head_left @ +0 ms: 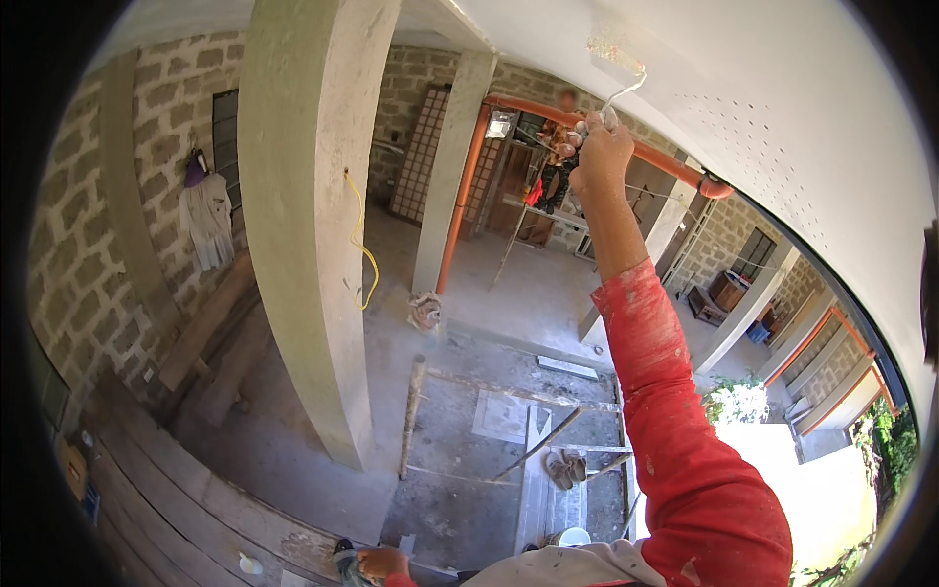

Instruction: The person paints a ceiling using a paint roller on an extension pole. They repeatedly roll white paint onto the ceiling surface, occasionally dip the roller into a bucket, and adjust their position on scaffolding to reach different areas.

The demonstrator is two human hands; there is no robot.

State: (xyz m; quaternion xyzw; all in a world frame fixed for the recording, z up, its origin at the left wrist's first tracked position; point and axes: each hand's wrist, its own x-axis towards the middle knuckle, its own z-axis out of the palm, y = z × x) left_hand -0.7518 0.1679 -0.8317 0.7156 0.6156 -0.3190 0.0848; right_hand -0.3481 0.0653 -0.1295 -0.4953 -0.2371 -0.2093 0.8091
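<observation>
My right hand [603, 147] is raised high on an outstretched arm in a paint-spattered red sleeve. Its fingers are wrapped round the handle of a small paint roller [626, 90]. The bent wire frame leads up to the roller's paint-caked cover [614, 54], which is against the white ceiling [743, 59]. Low in the view, my left hand [381, 563] appears only in part by the wooden planks, beside a dark strapped item [344, 553] I cannot make out. Its fingers are not clear.
Close on the left stands a concrete column [313, 215] with a yellow cord [370, 264]. Below are scaffold poles [509, 386], sandals [565, 468] and a white bucket [571, 537]. Planks [196, 489] curve along the lower left. Another person [559, 147] is beyond an orange pipe [665, 166].
</observation>
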